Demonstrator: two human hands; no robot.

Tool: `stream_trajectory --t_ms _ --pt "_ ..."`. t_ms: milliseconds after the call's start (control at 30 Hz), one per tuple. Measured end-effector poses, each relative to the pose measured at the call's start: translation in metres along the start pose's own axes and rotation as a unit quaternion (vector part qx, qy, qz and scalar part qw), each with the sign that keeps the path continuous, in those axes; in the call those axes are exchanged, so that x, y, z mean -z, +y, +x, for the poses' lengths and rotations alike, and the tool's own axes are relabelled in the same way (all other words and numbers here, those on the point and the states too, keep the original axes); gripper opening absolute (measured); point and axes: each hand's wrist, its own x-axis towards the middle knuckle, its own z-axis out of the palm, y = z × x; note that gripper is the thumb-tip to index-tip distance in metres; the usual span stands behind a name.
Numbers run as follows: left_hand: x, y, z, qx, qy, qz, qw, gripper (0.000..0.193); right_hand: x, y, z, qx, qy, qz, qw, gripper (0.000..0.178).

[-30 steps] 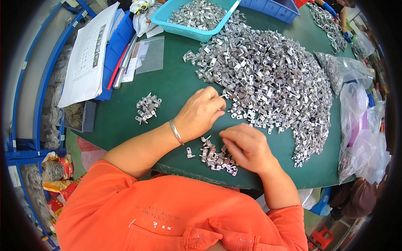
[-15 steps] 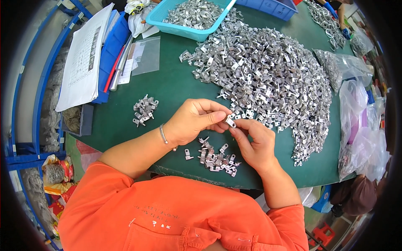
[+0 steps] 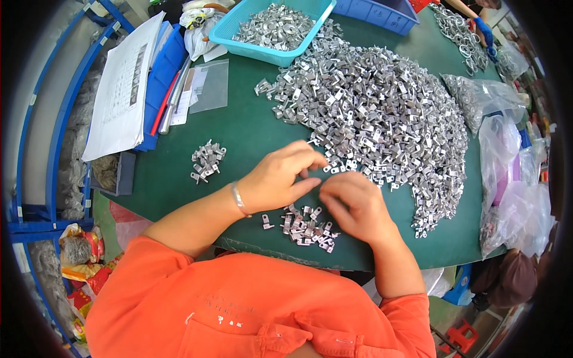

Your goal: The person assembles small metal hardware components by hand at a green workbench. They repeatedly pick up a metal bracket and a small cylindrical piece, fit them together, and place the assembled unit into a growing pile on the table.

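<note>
My left hand (image 3: 282, 179), with a silver bangle at the wrist, hovers at the near-left edge of a big pile of small metal brackets (image 3: 382, 107). Its thumb and index finger are apart, with nothing visible between them. Close beside it, my right hand (image 3: 356, 203) is bent downward and slightly blurred; its fingertips are hidden, so what they hold, if anything, does not show. Below both hands lies a small heap of brackets (image 3: 307, 228), with a single bracket (image 3: 266, 222) to its left. Another small cluster of brackets (image 3: 208, 161) rests farther left on the green table (image 3: 256, 134).
A turquoise basket (image 3: 262, 52) of metal parts and a blue bin (image 3: 382, 15) stand at the back. Papers (image 3: 122, 89) lean on the left. Plastic bags (image 3: 507, 179) line the right edge. At the far right, another person's blue-gloved hand (image 3: 486, 39) is near metal rings (image 3: 456, 33).
The bracket pinched between both hands is no longer visible there. My left thumb and index finger have parted, and my right hand has turned downward and moved slightly left.
</note>
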Motion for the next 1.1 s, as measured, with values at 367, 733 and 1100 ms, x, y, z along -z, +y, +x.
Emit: stream_trajectory --t_ms 367,733,1100 --pt "0.0 -0.002 0.009 0.07 0.034 0.079 0.994 0.007 -0.01 0.014 0.024 -0.024 0.02 -0.275 0.961 0.012" --pt "0.003 0.006 0.003 0.057 0.007 -0.111 0.992 0.023 0.007 0.008 0.008 -0.23 0.047 0.248 0.94 0.01" --pt "0.0 0.004 0.0 0.036 0.04 -0.183 0.982 0.024 0.011 -0.001 0.007 -0.285 0.031 0.332 0.899 0.012"
